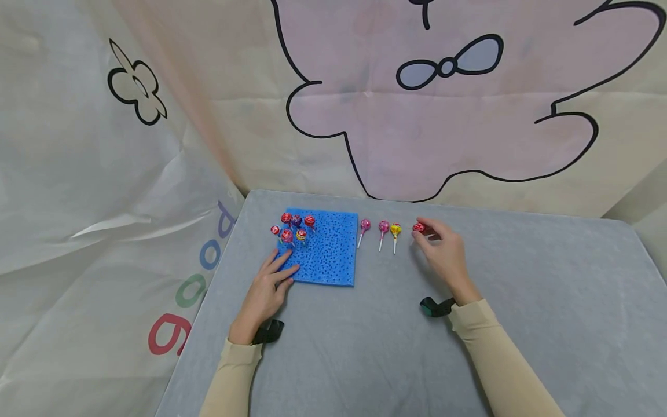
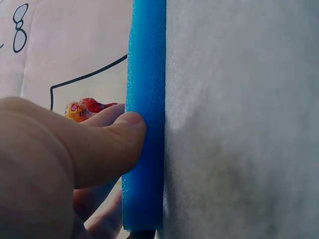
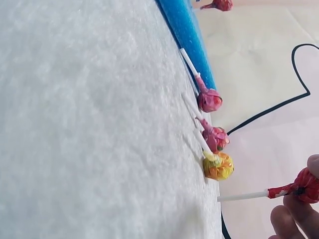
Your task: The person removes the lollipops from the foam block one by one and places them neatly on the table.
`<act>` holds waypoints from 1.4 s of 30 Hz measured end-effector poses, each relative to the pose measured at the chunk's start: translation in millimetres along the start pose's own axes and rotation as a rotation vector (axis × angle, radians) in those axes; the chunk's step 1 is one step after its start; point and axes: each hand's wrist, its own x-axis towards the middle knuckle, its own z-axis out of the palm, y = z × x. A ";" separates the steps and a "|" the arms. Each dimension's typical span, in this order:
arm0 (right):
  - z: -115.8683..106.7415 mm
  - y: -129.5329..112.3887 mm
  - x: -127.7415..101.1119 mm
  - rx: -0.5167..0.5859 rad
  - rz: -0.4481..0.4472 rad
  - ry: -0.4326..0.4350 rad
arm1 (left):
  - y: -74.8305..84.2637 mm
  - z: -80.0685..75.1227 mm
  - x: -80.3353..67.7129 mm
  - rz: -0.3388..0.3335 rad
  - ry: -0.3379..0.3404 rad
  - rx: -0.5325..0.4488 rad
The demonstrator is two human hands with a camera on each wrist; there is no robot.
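My right hand [image 1: 445,252] pinches a red-wrapped lollipop [image 3: 305,188] by its head, fingers and thumb around the wrapper. In the right wrist view its white stick points left, toward the grey tabletop. A blue foam block [image 1: 333,255] dotted with holes lies on the table. My left hand [image 1: 264,292] rests on its near left corner with fingers spread; in the left wrist view the thumb [image 2: 130,137] touches the foam's side. Several lollipops stand upright in the far left part of the foam, among them a red one [image 1: 310,221] and a purple one [image 1: 296,220].
Right of the foam lie a pink lollipop [image 1: 365,225], a second pink one [image 1: 383,226] and a yellow one [image 1: 395,230], sticks toward me. Behind the grey table [image 1: 354,347] hangs a printed cloth [image 1: 469,127]; another cloth [image 1: 94,231] hangs at the left.
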 end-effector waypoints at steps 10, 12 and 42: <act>-5.6 11.0 -1.3 -0.021 0.030 0.008 | -0.9 -0.2 -0.5 -0.001 0.002 -0.008; -5.6 11.7 -1.2 -0.021 0.037 0.005 | -1.0 -0.1 -0.6 -0.002 0.002 -0.008; -2.8 16.6 2.9 -0.071 0.146 -0.032 | -1.1 1.2 0.6 0.037 0.021 -0.012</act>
